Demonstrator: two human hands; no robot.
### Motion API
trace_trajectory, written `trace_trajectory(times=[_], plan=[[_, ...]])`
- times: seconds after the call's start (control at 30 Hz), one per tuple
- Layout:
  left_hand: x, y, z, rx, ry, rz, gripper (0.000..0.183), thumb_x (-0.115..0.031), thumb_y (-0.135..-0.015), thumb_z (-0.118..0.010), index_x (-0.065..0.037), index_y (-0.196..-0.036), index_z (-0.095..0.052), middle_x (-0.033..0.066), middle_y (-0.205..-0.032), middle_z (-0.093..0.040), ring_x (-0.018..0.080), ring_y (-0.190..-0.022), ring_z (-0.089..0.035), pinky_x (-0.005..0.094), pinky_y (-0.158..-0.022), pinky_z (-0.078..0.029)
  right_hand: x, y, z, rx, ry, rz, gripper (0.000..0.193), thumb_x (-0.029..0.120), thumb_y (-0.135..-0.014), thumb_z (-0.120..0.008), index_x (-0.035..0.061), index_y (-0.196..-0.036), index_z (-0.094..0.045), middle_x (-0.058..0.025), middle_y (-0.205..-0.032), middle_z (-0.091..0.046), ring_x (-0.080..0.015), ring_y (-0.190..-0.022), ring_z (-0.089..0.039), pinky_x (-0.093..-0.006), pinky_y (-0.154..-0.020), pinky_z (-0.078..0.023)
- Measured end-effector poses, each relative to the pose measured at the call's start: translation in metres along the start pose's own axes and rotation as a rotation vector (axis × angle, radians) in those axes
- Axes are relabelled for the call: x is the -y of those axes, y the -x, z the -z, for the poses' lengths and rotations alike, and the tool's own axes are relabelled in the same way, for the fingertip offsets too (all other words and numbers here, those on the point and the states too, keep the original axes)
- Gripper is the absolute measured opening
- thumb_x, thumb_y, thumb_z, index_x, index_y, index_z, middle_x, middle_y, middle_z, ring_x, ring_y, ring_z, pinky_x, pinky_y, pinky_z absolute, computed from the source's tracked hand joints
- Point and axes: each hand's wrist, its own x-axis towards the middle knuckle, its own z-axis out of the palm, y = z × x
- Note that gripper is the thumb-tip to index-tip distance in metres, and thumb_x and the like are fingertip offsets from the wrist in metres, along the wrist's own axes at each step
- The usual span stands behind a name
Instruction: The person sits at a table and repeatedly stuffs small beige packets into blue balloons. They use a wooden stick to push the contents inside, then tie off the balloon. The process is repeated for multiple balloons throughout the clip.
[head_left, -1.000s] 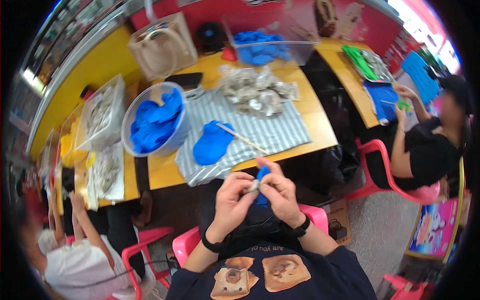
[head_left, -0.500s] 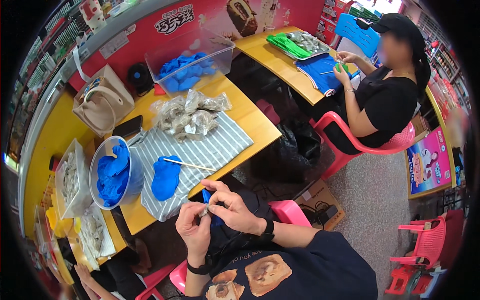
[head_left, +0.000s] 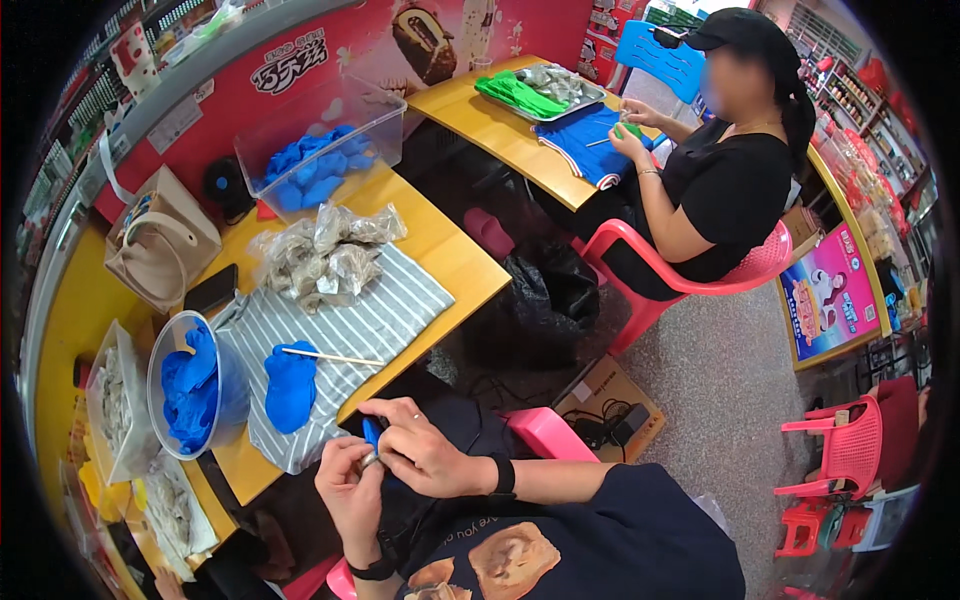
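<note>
Just past the table's near edge, over my lap, both hands are held close together. My left hand (head_left: pixel 348 488) is closed in a pinch at the lower end of a small blue soft piece (head_left: pixel 371 431), where a bit of pale grey shows. My right hand (head_left: pixel 428 460) pinches the same spot from the other side, its forefinger stretched along the piece. Most of it is hidden by fingers. Nearby, a flat blue piece (head_left: pixel 290 390) lies on a grey-striped cloth (head_left: pixel 405 300), with a thin wooden stick (head_left: pixel 340 356) resting across its top.
A clear round tub (head_left: pixel 238 400) of blue pieces stands left of the cloth. Crumpled greyish plastic-wrapped items (head_left: pixel 325 262) lie behind, near a clear bin (head_left: pixel 385 125) of blue pieces. A beige bag (head_left: pixel 165 240) and dark phone (head_left: pixel 212 288) sit left. Another person (head_left: pixel 725 180) works at the far table.
The whole scene has shifted left in view as my head turned. My hands stay pinched together on the blue piece, which points up a little more between them.
</note>
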Motion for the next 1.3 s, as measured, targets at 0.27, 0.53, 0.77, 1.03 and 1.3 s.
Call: trace_trajectory(times=[0.27, 0.53, 0.77, 1.03, 1.3], plan=[[-0.004, 0.000, -0.002, -0.062, 0.168, 0.004, 0.022, 0.016, -0.077, -0.063, 0.003, -0.094, -0.067, 0.0103, -0.104, -0.061, 0.0113, -0.086, -0.060, 0.0234, -0.072, -0.049, 0.005, -0.006, 0.004, 0.012, -0.139, -0.126, 0.008, -0.002, -0.082, -0.062, 0.0020, -0.088, -0.057, -0.0224, -0.134, -0.048, -0.0356, -0.113, -0.049, -0.0420, -0.099, -0.037], [-0.009, -0.011, -0.012, 0.008, -0.451, -0.269, 0.012, 0.007, -0.073, -0.066, 0.003, -0.084, -0.062, 0.0143, -0.086, -0.059, 0.0310, -0.075, -0.061, 0.0370, -0.064, -0.050, -0.013, 0.002, 0.002, 0.001, -0.261, -0.345, 0.005, -0.006, -0.080, -0.060, -0.0018, -0.084, -0.060, -0.0224, -0.133, -0.053, -0.0319, -0.120, -0.053, -0.0387, -0.102, -0.040], [-0.008, -0.008, 0.002, 0.099, -0.241, -0.107, 0.015, 0.005, -0.076, -0.068, 0.004, -0.091, -0.064, 0.0110, -0.092, -0.061, 0.0168, -0.068, -0.061, 0.0261, -0.058, -0.046, -0.005, -0.007, 0.006, 0.093, -0.338, -0.341, 0.003, -0.004, -0.082, -0.058, -0.0010, -0.084, -0.058, -0.0227, -0.141, -0.046, -0.0321, -0.127, -0.047, -0.0420, -0.106, -0.036], [-0.013, -0.004, -0.015, -0.011, -0.573, -0.312, 0.016, 0.011, -0.073, -0.060, 0.005, -0.087, -0.061, 0.0167, -0.090, -0.055, 0.0344, -0.078, -0.058, 0.0378, -0.067, -0.049, -0.003, -0.010, 0.010, 0.154, -0.031, -0.170, 0.003, -0.004, -0.081, -0.059, -0.0010, -0.082, -0.058, -0.0241, -0.139, -0.048, -0.0349, -0.124, -0.049, -0.0429, -0.104, -0.039], [-0.009, -0.007, -0.008, 0.087, -0.441, -0.268, 0.010, 0.009, -0.074, -0.062, 0.004, -0.083, -0.061, 0.0160, -0.089, -0.055, 0.0315, -0.076, -0.058, 0.0374, -0.065, -0.048, -0.008, -0.006, 0.011, 0.118, -0.068, -0.174, 0.007, -0.006, -0.078, -0.061, -0.0010, -0.083, -0.058, -0.0256, -0.137, -0.048, -0.0373, -0.122, -0.050, -0.0404, -0.101, -0.040]])
